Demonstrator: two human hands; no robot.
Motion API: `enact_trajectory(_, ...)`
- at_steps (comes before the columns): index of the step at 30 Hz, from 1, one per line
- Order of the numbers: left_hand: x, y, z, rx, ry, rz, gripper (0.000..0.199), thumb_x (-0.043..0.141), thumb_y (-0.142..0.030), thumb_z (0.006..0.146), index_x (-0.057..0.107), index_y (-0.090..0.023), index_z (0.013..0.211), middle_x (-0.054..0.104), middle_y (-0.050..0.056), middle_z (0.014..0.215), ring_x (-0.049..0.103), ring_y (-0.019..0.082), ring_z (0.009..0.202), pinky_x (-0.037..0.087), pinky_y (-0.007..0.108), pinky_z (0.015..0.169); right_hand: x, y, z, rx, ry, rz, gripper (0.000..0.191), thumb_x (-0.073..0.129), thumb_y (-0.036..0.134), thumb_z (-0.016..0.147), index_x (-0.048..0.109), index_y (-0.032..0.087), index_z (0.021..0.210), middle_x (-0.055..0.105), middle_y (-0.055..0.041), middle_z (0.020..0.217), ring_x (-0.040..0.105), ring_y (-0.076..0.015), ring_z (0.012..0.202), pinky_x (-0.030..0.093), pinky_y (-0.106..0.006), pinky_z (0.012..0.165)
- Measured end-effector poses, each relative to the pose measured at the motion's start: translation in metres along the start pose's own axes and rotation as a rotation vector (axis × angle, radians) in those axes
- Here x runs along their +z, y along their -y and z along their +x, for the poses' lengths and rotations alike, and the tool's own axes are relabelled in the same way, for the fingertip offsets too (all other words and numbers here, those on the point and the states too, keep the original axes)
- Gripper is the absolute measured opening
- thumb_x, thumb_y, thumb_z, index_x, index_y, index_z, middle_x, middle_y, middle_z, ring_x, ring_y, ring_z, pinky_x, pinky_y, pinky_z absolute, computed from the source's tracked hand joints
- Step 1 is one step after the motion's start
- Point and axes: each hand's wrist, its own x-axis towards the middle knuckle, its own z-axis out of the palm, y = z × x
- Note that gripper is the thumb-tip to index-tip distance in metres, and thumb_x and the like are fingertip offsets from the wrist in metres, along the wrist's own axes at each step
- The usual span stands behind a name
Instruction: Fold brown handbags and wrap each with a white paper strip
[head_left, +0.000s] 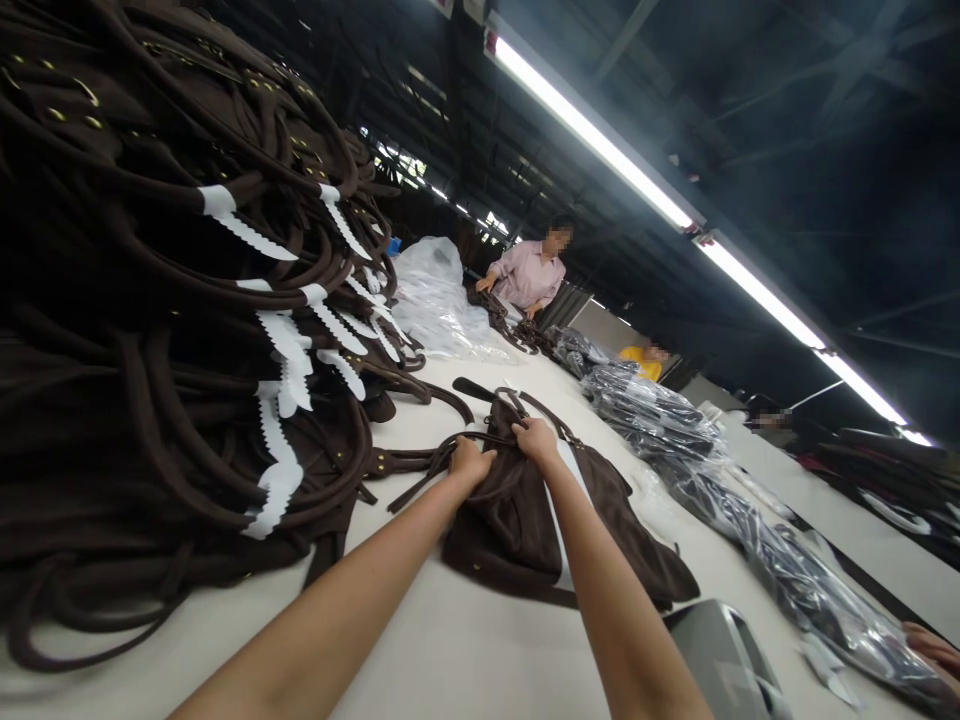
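A dark brown handbag (615, 510) lies on the pale table in front of me, with a white paper strip (564, 560) across it. My left hand (471, 462) is closed on the bag's handle at its left side. Close by, my right hand (536, 440) grips the upper part of the bag, its fingers curled over the edge; exactly what they pinch is hard to make out. Brown straps trail leftward from the bag to a tall pile of similar brown bags (225, 440), whose handles carry white serrated paper tags (279, 490).
Plastic-wrapped bags (660, 420) run in a row along the table's right side. A grey box-like object (720, 650) stands near the front. Clear plastic (442, 300) is heaped at the back. A person in pink (529, 275) handles brown bags beyond; another wears yellow (641, 362).
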Motion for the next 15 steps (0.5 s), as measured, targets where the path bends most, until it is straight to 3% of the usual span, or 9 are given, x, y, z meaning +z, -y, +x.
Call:
enact_trajectory(4,0.007,0.008,0.007,-0.051,-0.022,-0.097,0.034,0.064,-0.032,0.088,0.057,-0.015,0.117,0.062,0.008,0.114,0.062,0.021,0.101,0.053,0.041,0.086,0.001,0.005,0.003,0.046,0.037,-0.078,0.041,0.073,0.050,0.070,0.070,0.014,0.088,0.072,-0.0119,0.089,0.068,-0.0266,0.085,0.051,-0.032,0.072)
enact_trajectory(7,0.008,0.012,0.006,-0.078,-0.030,-0.170,0.031,0.060,-0.033,0.090,0.058,-0.015,0.115,0.064,0.006,0.106,0.064,0.017,0.089,0.055,0.036,0.077,-0.004,0.008,0.000,0.071,0.023,-0.152,0.044,0.080,0.034,0.066,0.066,0.011,0.100,0.071,-0.0169,0.100,0.068,-0.0308,0.094,0.052,-0.036,0.078)
enact_trajectory(10,0.007,0.011,-0.001,-0.084,-0.069,-0.194,0.029,0.060,-0.033,0.090,0.058,-0.014,0.112,0.064,0.005,0.100,0.063,0.015,0.083,0.055,0.034,0.074,-0.001,0.020,-0.007,0.082,-0.030,-0.219,0.047,0.070,0.019,0.074,0.055,0.006,0.117,0.065,-0.0252,0.113,0.063,-0.0358,0.108,0.049,-0.043,0.087)
enact_trajectory(15,0.003,0.013,-0.013,0.024,-0.167,-0.196,0.042,0.069,-0.009,0.073,0.052,-0.018,0.111,0.066,0.003,0.090,0.064,0.018,0.086,0.047,0.030,0.079,0.032,0.050,-0.023,0.042,-0.048,-0.227,0.036,0.048,0.018,0.091,0.044,0.006,0.125,0.064,-0.0280,0.112,0.063,-0.0320,0.111,0.045,-0.045,0.094)
